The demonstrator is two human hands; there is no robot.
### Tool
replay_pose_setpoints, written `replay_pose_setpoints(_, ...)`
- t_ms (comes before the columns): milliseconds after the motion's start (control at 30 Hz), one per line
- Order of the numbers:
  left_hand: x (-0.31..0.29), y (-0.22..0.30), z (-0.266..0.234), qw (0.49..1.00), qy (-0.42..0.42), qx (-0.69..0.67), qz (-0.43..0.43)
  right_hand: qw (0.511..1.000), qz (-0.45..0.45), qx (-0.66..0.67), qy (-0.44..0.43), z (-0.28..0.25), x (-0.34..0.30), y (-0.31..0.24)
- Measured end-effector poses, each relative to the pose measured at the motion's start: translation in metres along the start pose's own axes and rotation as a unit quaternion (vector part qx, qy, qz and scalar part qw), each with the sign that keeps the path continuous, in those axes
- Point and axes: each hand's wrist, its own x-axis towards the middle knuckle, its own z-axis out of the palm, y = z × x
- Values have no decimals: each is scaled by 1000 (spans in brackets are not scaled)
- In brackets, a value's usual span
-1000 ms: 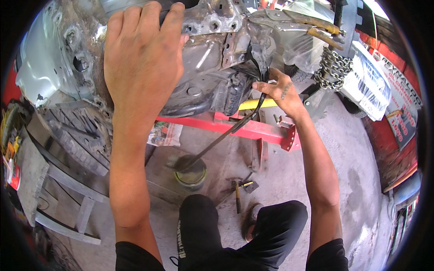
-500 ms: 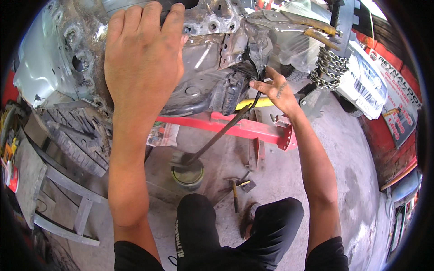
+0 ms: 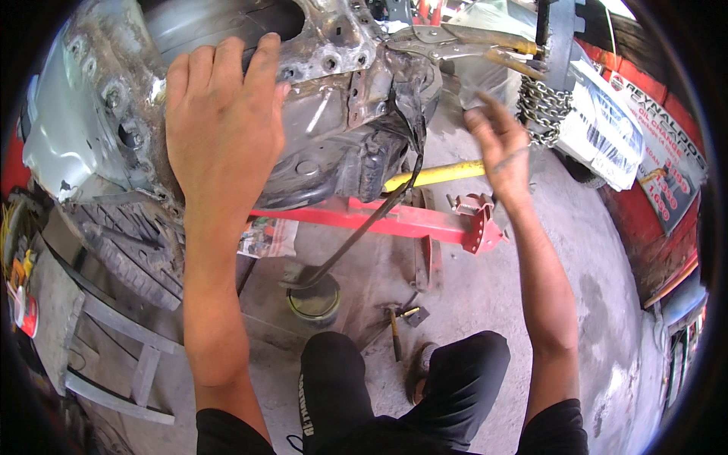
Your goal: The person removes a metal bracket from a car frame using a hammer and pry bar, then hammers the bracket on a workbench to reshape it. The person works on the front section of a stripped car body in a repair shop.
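My left hand [image 3: 224, 125] is closed over the edge of a bare, rusty car body panel [image 3: 322, 62], its fingertips partly hidden. My right hand [image 3: 502, 148] is raised in the air, fingers apart and slightly blurred, holding nothing. To its left, a long black strip [image 3: 364, 227] hangs from the car body's corner, its flat lower end resting at a dark bucket [image 3: 313, 302]. Beyond my right hand, locking pliers [image 3: 436, 42] clamp the panel's upper corner. A yellow bar [image 3: 436, 175] sticks out from beneath the body towards my right wrist.
A red steel beam [image 3: 379, 220] runs below the car body. A chain [image 3: 543, 110] wraps a post at right. On the floor lies a hammer [image 3: 395, 334] between my feet. A grey metal frame [image 3: 144, 371] stands at left. A sign [image 3: 663, 155] leans at far right.
My right hand has let go of the black strip and moved right, its fingers spreading. My left hand stays on the panel. The view has shifted slightly.
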Motion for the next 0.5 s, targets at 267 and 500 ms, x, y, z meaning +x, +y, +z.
replay_pose_setpoints(267, 4, 0, -5, 999, -37, 29, -3, 969, 60, 174, 164, -39, 31, -18)
replay_pose_setpoints(500, 2, 2, -2, 999, -26, 38, 1, 974, 146, 90, -148, 45, -8, 39)
